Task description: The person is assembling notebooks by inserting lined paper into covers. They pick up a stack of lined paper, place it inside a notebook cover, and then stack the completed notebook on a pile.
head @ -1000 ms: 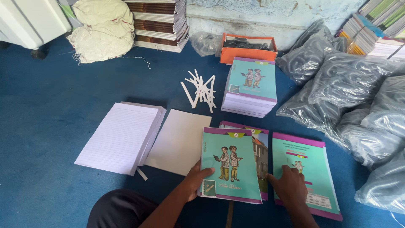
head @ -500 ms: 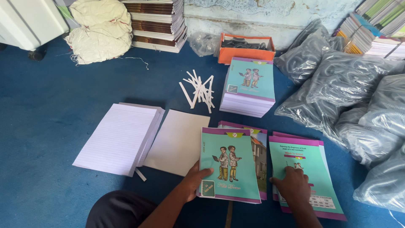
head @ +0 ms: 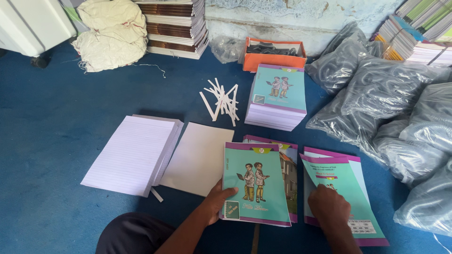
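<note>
1. Our left hand (head: pixel 221 200) grips the lower left edge of a teal notebook cover (head: pixel 254 183), thumb on top, fingers tucked under it.
2. Our right hand (head: pixel 329 207) lies flat and unclenched on a second teal cover sheet (head: pixel 351 188), just right of the first, pinching nothing.
3. Left of our left hand sit a blank white board (head: pixel 197 157) and a stack of ruled paper (head: pixel 132 153) on the blue floor (head: pixel 47 141).
4. Beyond both hands stand a pile of finished notebooks (head: pixel 278 96), loose white paper strips (head: pixel 221 101) and an orange box (head: pixel 273 54); clear plastic bags (head: pixel 395 108) lie beyond our right hand.

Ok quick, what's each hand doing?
Left hand: gripping the front cover by its edge.
Right hand: resting flat on the back cover, holding nothing.
</note>
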